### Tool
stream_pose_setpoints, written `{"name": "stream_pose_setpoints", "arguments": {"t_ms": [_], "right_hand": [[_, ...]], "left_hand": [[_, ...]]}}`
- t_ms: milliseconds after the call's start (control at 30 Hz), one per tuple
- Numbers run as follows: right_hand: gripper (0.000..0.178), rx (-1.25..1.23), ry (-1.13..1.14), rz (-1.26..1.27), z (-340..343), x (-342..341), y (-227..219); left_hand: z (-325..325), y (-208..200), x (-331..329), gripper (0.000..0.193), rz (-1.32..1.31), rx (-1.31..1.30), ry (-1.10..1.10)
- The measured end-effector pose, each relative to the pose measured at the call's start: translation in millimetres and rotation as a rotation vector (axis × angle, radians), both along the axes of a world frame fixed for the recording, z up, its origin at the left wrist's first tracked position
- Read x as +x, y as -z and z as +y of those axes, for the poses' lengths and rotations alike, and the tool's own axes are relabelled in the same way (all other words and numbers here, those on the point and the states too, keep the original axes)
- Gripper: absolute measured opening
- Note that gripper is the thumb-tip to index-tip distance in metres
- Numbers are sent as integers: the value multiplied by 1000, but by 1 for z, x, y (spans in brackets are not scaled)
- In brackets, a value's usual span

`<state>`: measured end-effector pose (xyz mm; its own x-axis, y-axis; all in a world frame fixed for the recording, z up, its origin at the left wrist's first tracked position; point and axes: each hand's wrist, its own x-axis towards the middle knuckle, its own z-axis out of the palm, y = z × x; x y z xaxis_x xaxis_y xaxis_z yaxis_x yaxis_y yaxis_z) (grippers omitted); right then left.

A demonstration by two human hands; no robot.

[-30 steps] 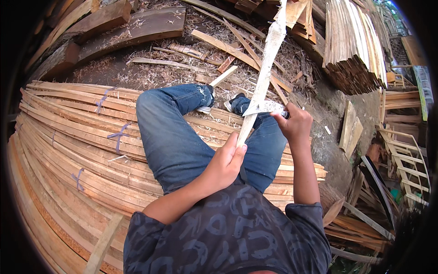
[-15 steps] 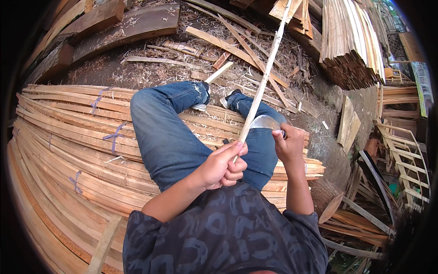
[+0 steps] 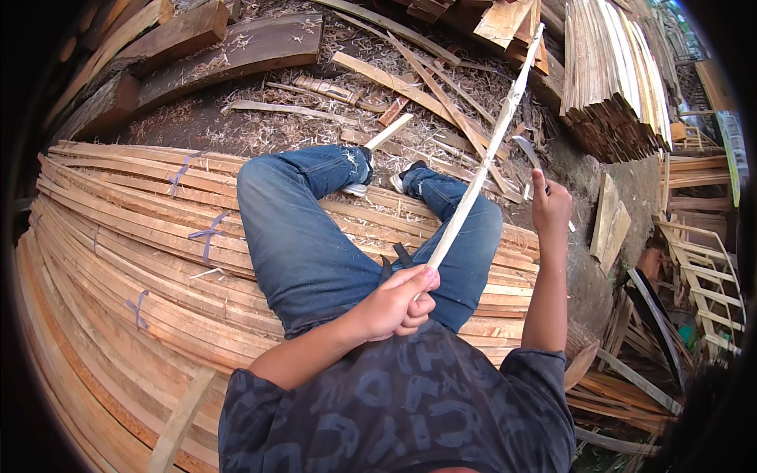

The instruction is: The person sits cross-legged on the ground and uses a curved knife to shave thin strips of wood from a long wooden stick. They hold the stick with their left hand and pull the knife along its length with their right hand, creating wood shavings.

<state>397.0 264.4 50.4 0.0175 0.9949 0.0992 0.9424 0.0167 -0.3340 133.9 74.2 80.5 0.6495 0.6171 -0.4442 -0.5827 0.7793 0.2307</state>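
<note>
My left hand [image 3: 400, 303] is closed round the near end of a long pale wooden stick [image 3: 479, 177], close to my lap. The stick slants away up and to the right, past my right knee. My right hand [image 3: 550, 206] grips a knife [image 3: 530, 150] with a broad, curved blade, thumb laid along the handle. The blade is held out to the right of the stick, apart from it. Most of the handle is hidden in my fist. A dark strap or sheath [image 3: 402, 256] shows at my waist, just beyond my left hand.
Bundled wooden strips [image 3: 126, 213], tied with purple cord, lie under my legs and to the left. Shavings and loose slats [image 3: 410, 87] cover the ground ahead. A tall stack of thin boards [image 3: 611, 71] stands far right. A slatted wooden frame [image 3: 702, 276] leans at the right.
My right hand has moved the knife away from the stick, outward and forward to the right. The stick's far end has swung right, with my left hand still holding the near end.
</note>
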Motion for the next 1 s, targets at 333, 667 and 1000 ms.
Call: {"name": "stream_pose_setpoints", "arguments": {"t_ms": [333, 667, 1000], "right_hand": [[60, -50, -436, 155, -98, -60, -7], [70, 51, 70, 110, 15, 13, 6], [37, -98, -191, 318, -99, -38, 8]], "left_hand": [[12, 11, -3, 31, -209, -94, 15], [-9, -3, 10, 28, -26, 38, 77], [11, 5, 0, 15, 291, 98, -133]]}}
